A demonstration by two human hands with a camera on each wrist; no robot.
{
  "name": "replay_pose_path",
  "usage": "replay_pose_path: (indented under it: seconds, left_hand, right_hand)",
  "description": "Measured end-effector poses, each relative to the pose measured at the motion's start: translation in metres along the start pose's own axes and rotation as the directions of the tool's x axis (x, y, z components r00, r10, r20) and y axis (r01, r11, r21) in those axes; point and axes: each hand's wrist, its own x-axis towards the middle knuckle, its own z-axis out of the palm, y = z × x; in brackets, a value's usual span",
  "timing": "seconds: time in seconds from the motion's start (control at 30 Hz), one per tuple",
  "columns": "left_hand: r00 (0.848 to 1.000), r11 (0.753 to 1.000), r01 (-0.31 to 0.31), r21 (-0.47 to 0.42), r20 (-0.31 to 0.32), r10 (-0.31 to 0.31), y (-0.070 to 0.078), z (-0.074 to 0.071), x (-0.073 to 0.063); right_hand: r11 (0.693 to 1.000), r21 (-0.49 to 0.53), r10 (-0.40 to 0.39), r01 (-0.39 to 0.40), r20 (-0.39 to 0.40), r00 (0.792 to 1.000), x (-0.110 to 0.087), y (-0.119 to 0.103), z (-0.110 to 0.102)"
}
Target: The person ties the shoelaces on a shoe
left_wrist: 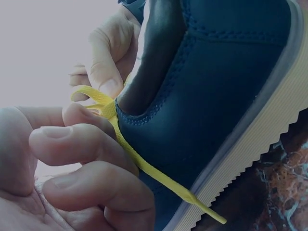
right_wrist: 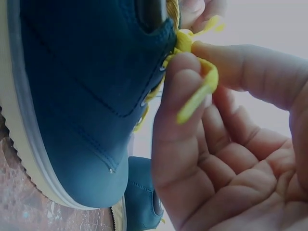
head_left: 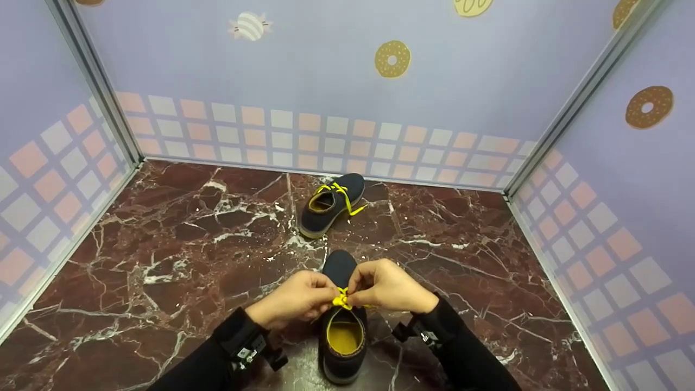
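Observation:
A dark blue shoe [head_left: 337, 266] with a yellow lining stands on the floor, its toe pointing away from me. At the shoe's throat, my left hand [head_left: 298, 296] and right hand [head_left: 391, 287] pinch the yellow shoelace [head_left: 342, 300] from either side. The lace is gathered there in a small loop or knot; its exact form is partly covered by fingers. In the left wrist view, a lace tail [left_wrist: 166, 180] hangs down the shoe's side past the curled left fingers. A lace end [right_wrist: 195, 103] sticks out over the right index finger in the right wrist view.
Farther off, near the back wall, a second dark shoe [head_left: 353, 186] lies at an angle, its yellow lace [head_left: 355, 210] trailing onto the floor. The floor [head_left: 190, 260] is dark red marble with white veins. Panels [head_left: 326, 81] with tile and donut prints enclose three sides.

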Motion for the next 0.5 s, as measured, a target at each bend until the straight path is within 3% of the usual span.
replay_pose_path:
  seconds: [0.23, 0.5]
  left_hand:
    - [1.000, 1.000, 0.000, -0.018, 0.010, 0.000, 0.0003, -0.0001, 0.0006]
    - [1.000, 1.000, -0.014, 0.020, 0.010, 0.013, 0.0008, -0.0012, -0.0013]
  right_hand:
    - [1.000, 0.001, 0.013, -0.013, -0.015, 1.000, 0.0008, -0.0002, 0.0010]
    - [1.000, 0.002, 0.020, -0.020, -0.013, 1.000, 0.0012, 0.0010, 0.0009]
